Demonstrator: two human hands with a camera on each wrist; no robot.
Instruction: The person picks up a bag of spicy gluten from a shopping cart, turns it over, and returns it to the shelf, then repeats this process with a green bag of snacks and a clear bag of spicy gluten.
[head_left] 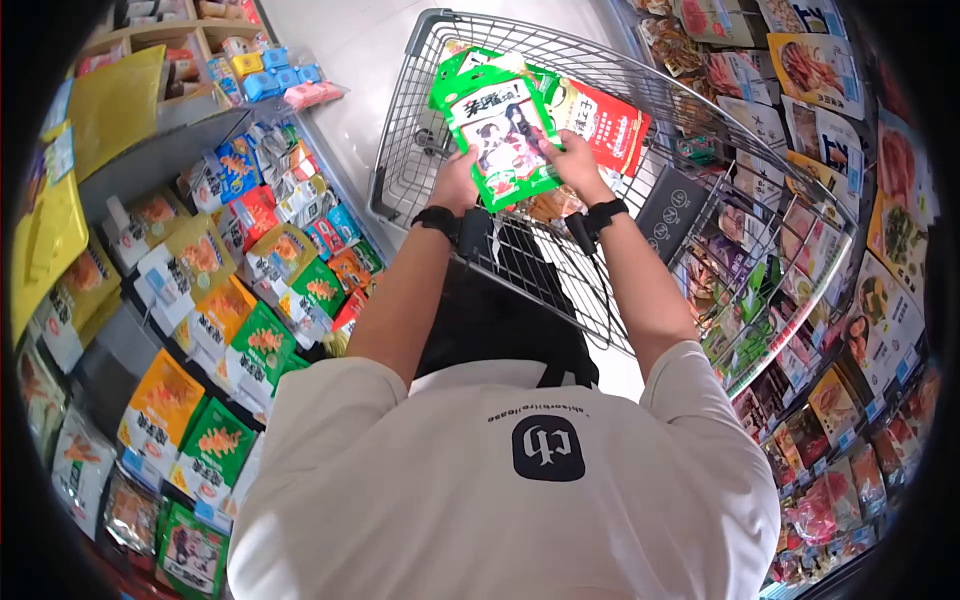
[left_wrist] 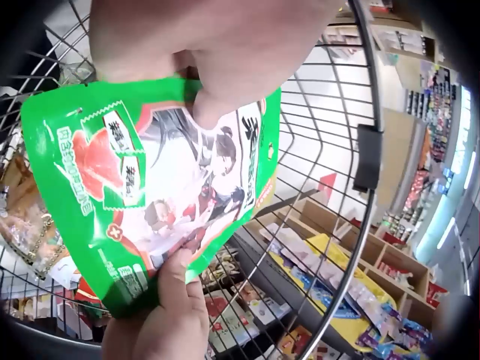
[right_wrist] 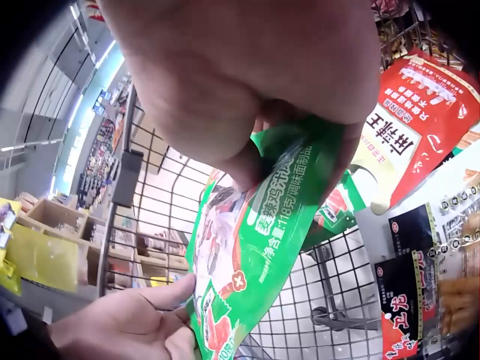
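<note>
A green and white snack bag with cartoon figures is held between both hands above a wire shopping cart. My left hand grips its left edge, thumb on the printed front. On the opposite edge my right hand pinches it, thumb also on the front. The left wrist view shows the bag's printed face close up, with a hand at each side. In the right wrist view the green bag is tilted, and its far edge lies in the left fingers. Under it in the cart is a red bag.
The metal cart stands ahead, a dark panel on its handle side. More packets lie inside it. Shelves of snack bags flank the left, and racks of packets the right. Pale floor shows beyond.
</note>
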